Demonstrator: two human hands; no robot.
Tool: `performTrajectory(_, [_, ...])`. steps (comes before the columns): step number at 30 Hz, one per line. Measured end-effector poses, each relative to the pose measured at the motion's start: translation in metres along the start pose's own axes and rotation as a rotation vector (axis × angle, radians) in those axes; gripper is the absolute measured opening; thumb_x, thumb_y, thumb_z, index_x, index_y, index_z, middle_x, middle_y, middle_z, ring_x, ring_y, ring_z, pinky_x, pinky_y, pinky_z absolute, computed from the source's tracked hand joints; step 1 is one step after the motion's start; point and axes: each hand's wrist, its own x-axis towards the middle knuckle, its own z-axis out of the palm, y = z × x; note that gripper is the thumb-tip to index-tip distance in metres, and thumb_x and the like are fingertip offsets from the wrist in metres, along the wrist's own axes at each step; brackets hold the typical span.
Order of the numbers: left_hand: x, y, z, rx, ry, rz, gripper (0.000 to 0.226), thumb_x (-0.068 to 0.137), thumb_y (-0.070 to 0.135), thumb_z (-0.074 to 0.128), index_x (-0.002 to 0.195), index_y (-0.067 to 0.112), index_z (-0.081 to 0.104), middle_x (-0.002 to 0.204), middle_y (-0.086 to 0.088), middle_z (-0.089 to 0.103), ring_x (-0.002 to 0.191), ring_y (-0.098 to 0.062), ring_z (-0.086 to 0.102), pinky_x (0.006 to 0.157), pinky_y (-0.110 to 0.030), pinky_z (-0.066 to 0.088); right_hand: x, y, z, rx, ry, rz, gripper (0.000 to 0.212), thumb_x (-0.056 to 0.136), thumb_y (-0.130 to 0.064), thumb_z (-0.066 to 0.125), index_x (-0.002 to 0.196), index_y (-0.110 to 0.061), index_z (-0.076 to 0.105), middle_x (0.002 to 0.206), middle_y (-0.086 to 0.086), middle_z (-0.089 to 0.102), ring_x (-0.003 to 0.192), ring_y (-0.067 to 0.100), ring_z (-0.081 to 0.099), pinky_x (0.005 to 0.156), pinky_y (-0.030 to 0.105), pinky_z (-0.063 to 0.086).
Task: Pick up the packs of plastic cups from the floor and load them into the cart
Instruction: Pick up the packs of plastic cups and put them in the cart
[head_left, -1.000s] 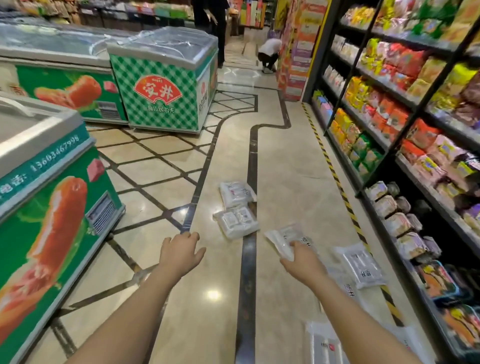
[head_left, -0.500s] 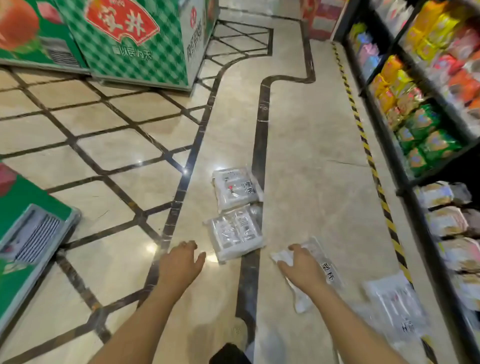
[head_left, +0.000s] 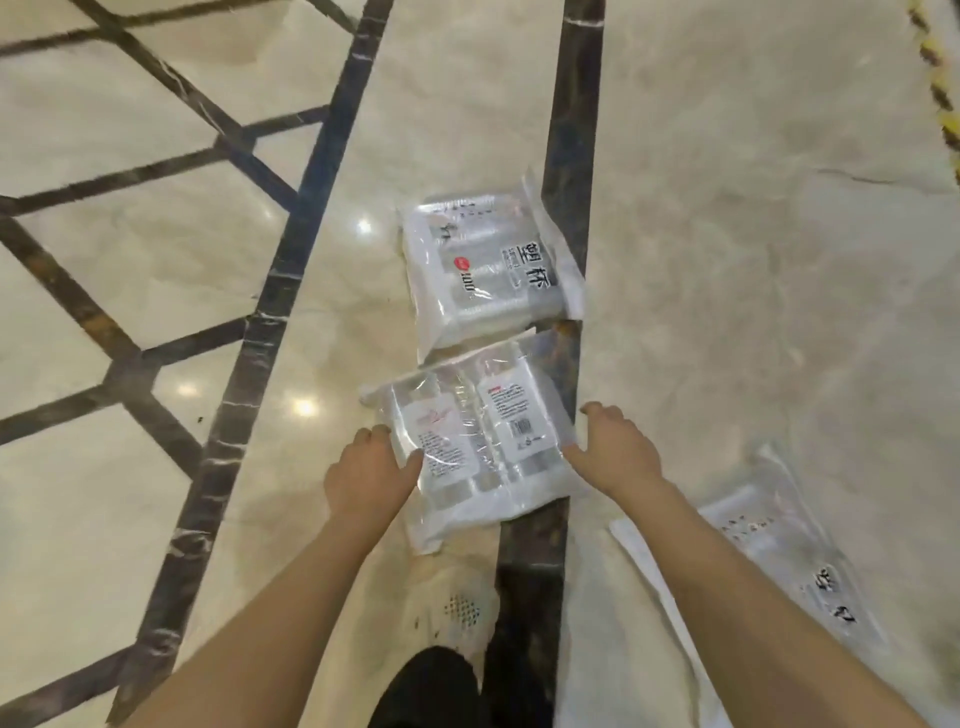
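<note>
Three clear packs of plastic cups lie on the glossy marble floor. The near pack is label side up, just ahead of my foot. My left hand clasps its left edge with the thumb on top. My right hand presses against its right edge. The pack still rests on the floor. A second pack with black printed characters lies just beyond it, touching its far edge. A third pack lies at the right, partly under my right forearm. The cart is out of view.
My light shoe and dark trouser leg stand right behind the near pack. Dark inlaid stripes cross the floor. Yellow-black tape runs along the top right corner.
I have bent down close to the floor. My right hand has let go of the pack it held, which now lies at the right. Both hands have closed onto the near pack's sides.
</note>
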Motion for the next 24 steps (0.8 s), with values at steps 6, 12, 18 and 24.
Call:
performTrajectory(6, [0.075,-0.022,0.073,-0.129,-0.071,-0.126,0.081,0.085,0.056,0.052,0.141,0.004,0.025,0.136,-0.017,0.044,0.120,-0.034,0.049,0.080,-0.037,0.043,0.110,0.008,0.054,0.082,-0.041,0.045,0.067,0.087,-0.049,0.055,0.136,-0.008,0.034,0.131,0.015,0.046,0.118,0.035,0.049,0.096,0.045,0.044])
performTrajectory(12, [0.092,-0.028,0.103,-0.771,-0.140,-0.344,0.106,0.054,0.070,0.064,0.132,0.007,0.032,0.134,-0.013,0.047,0.118,-0.035,0.051,0.098,-0.049,0.045,0.154,0.018,0.080,0.607,-0.202,0.151,0.079,0.078,-0.051,0.067,0.138,-0.010,0.036,0.129,0.006,0.057,0.111,0.026,0.059,0.096,0.037,0.048])
performTrajectory(18, [0.079,-0.018,0.084,-0.840,-0.009,-0.284,0.088,0.059,0.065,0.072,0.125,0.013,0.045,0.121,-0.004,0.058,0.108,-0.027,0.059,0.095,-0.046,0.047,0.135,0.018,0.074,0.841,-0.112,0.194,0.065,0.079,-0.038,0.071,0.131,-0.012,0.042,0.116,0.002,0.061,0.093,0.019,0.064,0.083,0.029,0.054])
performTrajectory(24, [0.037,0.045,-0.017,-0.803,0.091,-0.068,0.101,0.056,0.067,0.066,0.137,0.015,0.033,0.130,-0.009,0.053,0.118,-0.030,0.052,0.101,-0.047,0.043,0.047,0.028,-0.012,0.980,0.066,0.245,0.072,0.078,-0.048,0.068,0.134,-0.012,0.039,0.122,-0.002,0.054,0.108,0.019,0.055,0.091,0.030,0.044])
